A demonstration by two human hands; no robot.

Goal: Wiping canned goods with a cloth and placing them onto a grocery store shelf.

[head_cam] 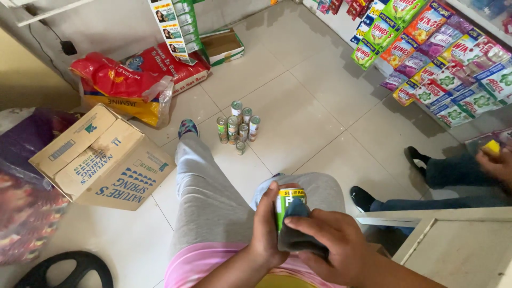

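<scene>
Your left hand [266, 226] wraps its fingers around a small green and yellow can [288, 205], thumb up along the near side, holding it upright over your lap. Your right hand [328, 234] clenches a dark grey cloth [298, 232] and presses it against the can's lower front, just below your left fingertips. To wipe well, I would keep the left grip firm near the top rim and turn the can a little at a time, so the cloth meets each part of the wall; keep the cloth bunched under your right fingers rather than trailing.

The can looks cylindrical, with a bright printed label and a pale metal top; its lower half is hidden by the cloth. Beyond your fingers, well apart on the tiled floor [298, 106], stands a cluster of similar cans [238, 127].
</scene>
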